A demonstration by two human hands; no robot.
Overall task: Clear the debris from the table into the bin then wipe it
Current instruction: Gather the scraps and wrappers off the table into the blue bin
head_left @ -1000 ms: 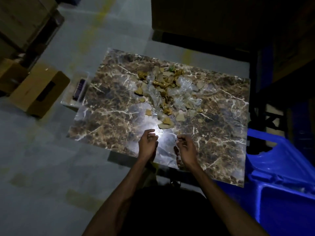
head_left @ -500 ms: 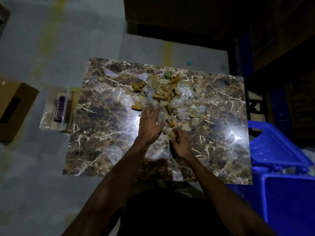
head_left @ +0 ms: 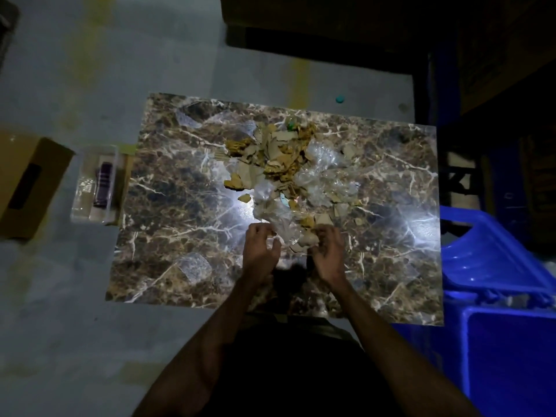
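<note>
A heap of debris (head_left: 279,164), torn cardboard scraps mixed with crumpled clear plastic, lies in the middle of the brown marble table (head_left: 168,182). Both hands are at the heap's near end. My left hand (head_left: 260,251) has its fingers curled against a sheet of clear plastic (head_left: 285,233). My right hand (head_left: 329,254) curls over several cardboard scraps (head_left: 310,239) next to it. The loose pieces sit cupped between the two hands. A blue bin (head_left: 511,356) stands on the floor at the table's right side, its lid (head_left: 487,260) tipped up.
Separate bits of clear plastic (head_left: 194,266) lie at the table's near left and far left. On the floor to the left are a clear container (head_left: 96,182) holding a purple item and a cardboard box (head_left: 27,188). Dark shelving stands behind the table.
Both hands drew back from the middle of the heap toward me and closed in on the scraps and plastic at its near end. The camera tilted down a little.
</note>
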